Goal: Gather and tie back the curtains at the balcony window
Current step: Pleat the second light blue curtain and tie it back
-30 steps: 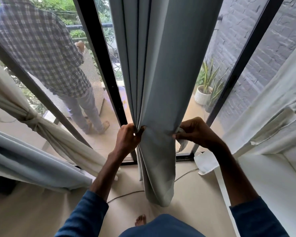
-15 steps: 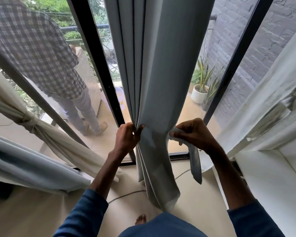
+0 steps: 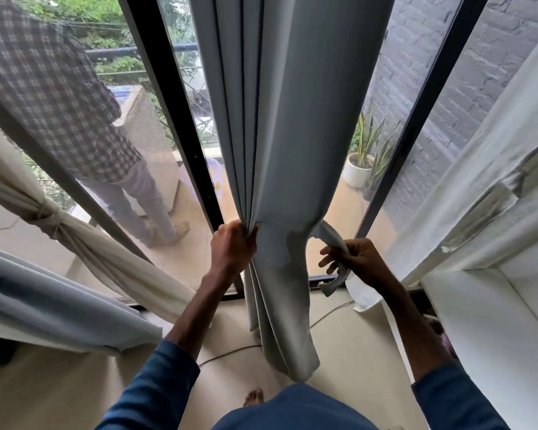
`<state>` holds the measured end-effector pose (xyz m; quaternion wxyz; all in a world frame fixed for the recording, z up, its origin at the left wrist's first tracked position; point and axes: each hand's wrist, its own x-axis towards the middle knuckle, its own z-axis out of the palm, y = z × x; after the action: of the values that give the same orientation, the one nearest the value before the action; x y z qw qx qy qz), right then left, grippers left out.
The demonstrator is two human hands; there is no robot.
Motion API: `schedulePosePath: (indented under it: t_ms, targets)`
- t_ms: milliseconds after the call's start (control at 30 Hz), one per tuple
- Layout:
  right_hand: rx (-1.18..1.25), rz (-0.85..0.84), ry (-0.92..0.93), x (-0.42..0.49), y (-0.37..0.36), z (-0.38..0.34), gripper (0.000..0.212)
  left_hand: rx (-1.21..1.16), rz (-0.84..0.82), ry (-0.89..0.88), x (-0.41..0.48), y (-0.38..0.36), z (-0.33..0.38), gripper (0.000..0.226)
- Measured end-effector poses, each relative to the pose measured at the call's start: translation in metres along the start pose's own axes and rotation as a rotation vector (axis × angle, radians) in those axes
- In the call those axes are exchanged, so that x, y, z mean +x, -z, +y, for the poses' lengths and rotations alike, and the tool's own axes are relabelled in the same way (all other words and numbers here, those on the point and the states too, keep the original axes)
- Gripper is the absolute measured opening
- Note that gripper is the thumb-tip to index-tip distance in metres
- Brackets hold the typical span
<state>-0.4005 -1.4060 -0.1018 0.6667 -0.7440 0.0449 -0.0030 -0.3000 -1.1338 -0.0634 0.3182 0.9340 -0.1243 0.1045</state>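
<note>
A pale grey-blue curtain (image 3: 295, 125) hangs gathered in folds in front of the black-framed balcony window (image 3: 171, 113). My left hand (image 3: 232, 248) pinches its bunched left folds at waist height. My right hand (image 3: 356, 260) holds a narrow fabric tie-back strip (image 3: 331, 240) that comes from behind the curtain's right edge, its loose end dangling below my fingers. The curtain's hem falls to the floor between my arms.
At the left a cream curtain (image 3: 84, 243) is tied back with a knot, above a grey-blue one (image 3: 44, 302). White curtains (image 3: 491, 181) hang at the right by a white ledge (image 3: 491, 330). A person in a checked shirt (image 3: 44, 88) stands on the balcony; potted plants (image 3: 362, 162) are outside. A cable (image 3: 230, 352) lies on the floor.
My right hand has drawn the tie-back strip out from the curtain's right edge and moved it right and down. My left hand keeps its grip on the folds.
</note>
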Motion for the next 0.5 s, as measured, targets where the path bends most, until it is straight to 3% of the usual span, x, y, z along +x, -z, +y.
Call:
schedulePosePath:
  t_ms: [133,267,400,500]
  targets:
    - [0.09,0.138,-0.068,-0.019,-0.017,0.026,0.022,-0.015,0.027,0.048,-0.004,0.004,0.01,0.046]
    - [0.124,0.169,-0.172,-0.03,-0.039,0.056,0.021,0.005,0.043,0.097,-0.004,0.004,0.015,0.038]
    - [-0.391,0.159,-0.198,-0.045,-0.072,0.112,0.039,-0.011,0.018,0.149,-0.004,0.005,0.032,0.022]
    - [-0.67,-0.114,-0.126,-0.058,-0.115,0.116,0.032,-0.001,-0.039,0.123,-0.008,0.003,0.047,0.019]
